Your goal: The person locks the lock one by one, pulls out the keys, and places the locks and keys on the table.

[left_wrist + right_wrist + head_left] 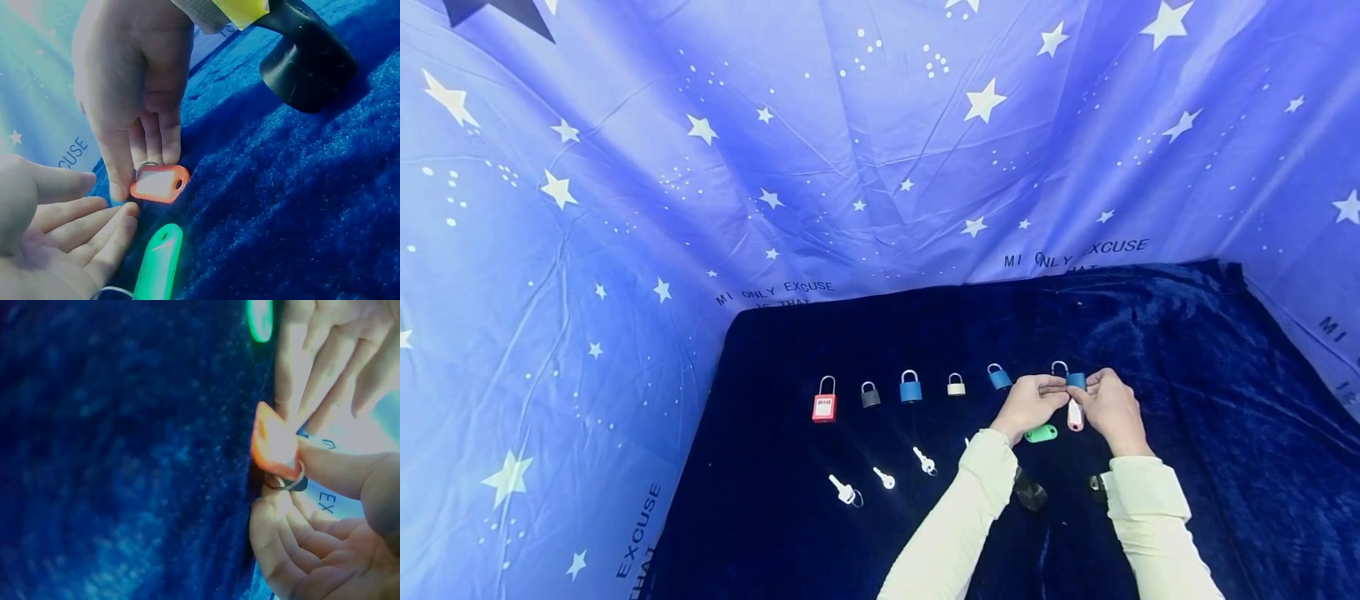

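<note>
In the head view my right hand (1108, 408) is at a blue padlock (1077, 381) whose shackle (1060, 367) sticks up to the left. The right thumb and fingers pinch a key by its ring (290, 481); its blade is hidden. From that ring hangs an orange tag with a white label (159, 184). My left hand (1032, 404) reaches in from the left, fingers extended, fingertips right beside the padlock and the right fingers. In the left wrist view the thumb of the left hand (62, 231) stands apart from its fingers. Just below lies a green tag (1042, 433).
Left of the hands stretches a row of padlocks: red (824, 407), black (870, 395), blue (911, 390), brass (956, 387) and another blue one (999, 377). Silver keys (846, 492) lie nearer on the dark blue cloth (760, 450). Starry fabric (880, 150) hangs behind.
</note>
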`<state>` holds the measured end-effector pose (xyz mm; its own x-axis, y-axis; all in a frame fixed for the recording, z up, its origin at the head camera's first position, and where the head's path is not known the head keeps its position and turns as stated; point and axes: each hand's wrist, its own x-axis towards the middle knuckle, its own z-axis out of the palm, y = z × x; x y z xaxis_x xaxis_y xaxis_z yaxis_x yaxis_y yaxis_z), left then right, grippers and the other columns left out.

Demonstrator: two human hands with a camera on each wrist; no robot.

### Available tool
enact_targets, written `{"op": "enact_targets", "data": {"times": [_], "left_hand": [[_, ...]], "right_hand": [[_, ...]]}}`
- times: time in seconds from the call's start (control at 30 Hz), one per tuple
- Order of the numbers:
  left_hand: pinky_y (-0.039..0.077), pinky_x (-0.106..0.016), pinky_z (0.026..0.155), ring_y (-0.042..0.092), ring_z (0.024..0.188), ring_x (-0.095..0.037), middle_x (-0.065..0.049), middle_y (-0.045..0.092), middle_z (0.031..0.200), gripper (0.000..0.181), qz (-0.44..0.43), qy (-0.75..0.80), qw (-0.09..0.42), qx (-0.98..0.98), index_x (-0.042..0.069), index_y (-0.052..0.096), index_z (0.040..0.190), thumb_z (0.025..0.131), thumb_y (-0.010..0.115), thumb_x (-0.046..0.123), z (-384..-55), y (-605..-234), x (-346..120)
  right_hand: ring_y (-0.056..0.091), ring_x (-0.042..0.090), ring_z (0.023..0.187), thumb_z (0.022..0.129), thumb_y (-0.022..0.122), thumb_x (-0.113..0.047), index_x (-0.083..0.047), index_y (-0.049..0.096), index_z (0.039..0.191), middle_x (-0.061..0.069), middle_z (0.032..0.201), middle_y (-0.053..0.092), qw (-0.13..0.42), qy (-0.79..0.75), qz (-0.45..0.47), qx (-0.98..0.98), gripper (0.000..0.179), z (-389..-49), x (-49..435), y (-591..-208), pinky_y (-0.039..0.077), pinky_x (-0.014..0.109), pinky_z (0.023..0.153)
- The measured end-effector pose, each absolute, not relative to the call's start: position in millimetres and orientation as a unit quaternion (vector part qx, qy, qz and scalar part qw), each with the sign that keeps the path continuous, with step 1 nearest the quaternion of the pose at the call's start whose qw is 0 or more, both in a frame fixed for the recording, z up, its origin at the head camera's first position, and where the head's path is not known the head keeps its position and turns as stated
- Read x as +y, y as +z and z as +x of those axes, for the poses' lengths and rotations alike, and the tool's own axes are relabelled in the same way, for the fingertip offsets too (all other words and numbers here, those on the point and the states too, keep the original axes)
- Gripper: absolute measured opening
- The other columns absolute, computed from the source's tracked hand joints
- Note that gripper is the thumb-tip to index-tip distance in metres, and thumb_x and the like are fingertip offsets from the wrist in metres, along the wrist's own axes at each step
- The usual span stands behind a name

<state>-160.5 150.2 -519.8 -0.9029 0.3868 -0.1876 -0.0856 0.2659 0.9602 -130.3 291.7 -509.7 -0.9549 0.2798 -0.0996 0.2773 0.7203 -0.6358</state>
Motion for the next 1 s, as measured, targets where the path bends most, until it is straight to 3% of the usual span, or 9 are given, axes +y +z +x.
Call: {"op": "enact_targets", "data": {"times": [0.13, 0.23, 0.4, 0.57, 0.73, 1.0], "left_hand": [[0.054, -0.016, 0.078, 0.072, 0.095, -0.013, -0.01, 0.076, 0.103, 0.023, 0.08, 0.647, 0.191, 0.734, -0.001, 0.071, 0.114, 0.093, 0.067, 0.006, -161, -521, 150], [0.057, -0.02, 0.077, 0.074, 0.093, -0.023, -0.015, 0.076, 0.099, 0.022, 0.078, 0.684, 0.183, 0.702, -0.006, 0.07, 0.113, 0.093, 0.065, 0.002, -163, -522, 150], [0.06, -0.03, 0.078, 0.073, 0.092, -0.033, -0.022, 0.075, 0.096, 0.02, 0.075, 0.717, 0.148, 0.677, -0.009, 0.069, 0.11, 0.092, 0.062, -0.004, -166, -515, 144], [0.061, -0.04, 0.074, 0.073, 0.084, -0.039, -0.021, 0.075, 0.088, 0.019, 0.036, 0.738, 0.083, 0.669, -0.004, 0.066, 0.105, 0.087, 0.063, -0.009, -170, -509, 133], [0.061, -0.033, 0.068, 0.074, 0.082, -0.036, -0.02, 0.075, 0.09, 0.018, 0.026, 0.735, 0.071, 0.674, -0.003, 0.068, 0.106, 0.089, 0.064, -0.007, -175, -510, 127], [0.061, -0.039, 0.075, 0.074, 0.081, -0.026, -0.017, 0.075, 0.094, 0.019, 0.041, 0.743, 0.091, 0.661, -0.002, 0.07, 0.108, 0.089, 0.066, -0.003, -175, -506, 122]], "right_hand": [[0.064, 0.044, 0.093, 0.095, 0.063, -0.018, 0.01, 0.054, 0.11, 0.028, 0.101, 0.066, 0.005, 0.36, -0.147, -0.921, 0.033, -130, 292, -510, 0.047, 0.053, 0.075], [0.066, 0.038, 0.089, 0.095, 0.063, -0.015, 0.011, 0.055, 0.112, 0.029, 0.101, 0.066, 0.018, 0.383, -0.151, -0.911, 0.033, -129, 291, -511, 0.05, 0.042, 0.071], [0.061, 0.007, 0.077, 0.096, 0.063, -0.017, 0.013, 0.053, 0.12, 0.03, 0.11, 0.064, 0.031, 0.435, -0.17, -0.884, 0.04, -126, 287, -508, 0.047, 0.018, 0.062], [0.05, -0.011, 0.073, 0.099, 0.06, -0.025, 0.01, 0.051, 0.128, 0.027, 0.118, 0.062, 0.017, 0.476, -0.18, -0.86, 0.046, -120, 280, -496, 0.045, 0.014, 0.062], [0.053, -0.013, 0.076, 0.1, 0.058, -0.03, 0.009, 0.047, 0.131, 0.024, 0.117, 0.062, -0.002, 0.507, -0.152, -0.849, 0.05, -114, 273, -487, 0.045, 0.014, 0.066], [0.056, -0.011, 0.078, 0.1, 0.06, -0.028, 0.008, 0.047, 0.129, 0.014, 0.111, 0.062, -0.002, 0.527, -0.115, -0.842, 0.048, -111, 261, -476, 0.047, 0.015, 0.069]]}}
